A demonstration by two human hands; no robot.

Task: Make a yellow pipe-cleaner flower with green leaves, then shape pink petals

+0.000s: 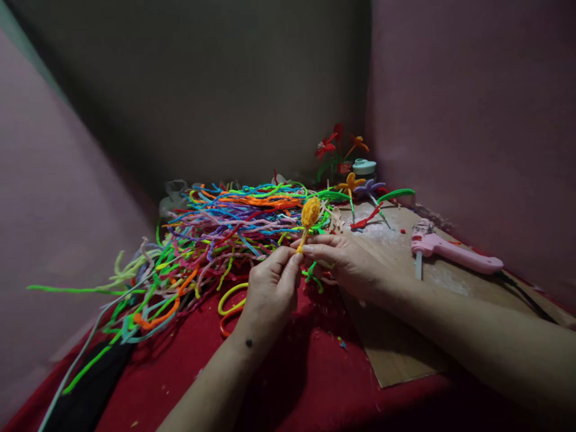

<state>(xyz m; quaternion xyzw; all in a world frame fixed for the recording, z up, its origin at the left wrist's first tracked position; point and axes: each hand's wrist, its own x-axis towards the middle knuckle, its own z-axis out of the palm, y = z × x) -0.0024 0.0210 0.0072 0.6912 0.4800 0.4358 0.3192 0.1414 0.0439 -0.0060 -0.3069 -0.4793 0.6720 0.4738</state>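
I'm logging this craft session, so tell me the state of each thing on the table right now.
Yellow pipe-cleaner bud: upright, stem pinched by both hands.
Left hand: closed on the stem.
Right hand: fingertips on the stem.
Pipe-cleaner pile: loose, tangled.
Glue gun: lying on the board, untouched.
Finished flowers: some standing, some lying.

Colours I see from here
My fingers (292, 259) pinch a yellow pipe-cleaner bud (310, 212); behind it a many-coloured pipe-cleaner heap (216, 231), a pink glue gun (452, 251), a red cloth (310, 372) over the tabletop, a brown board (396, 348).
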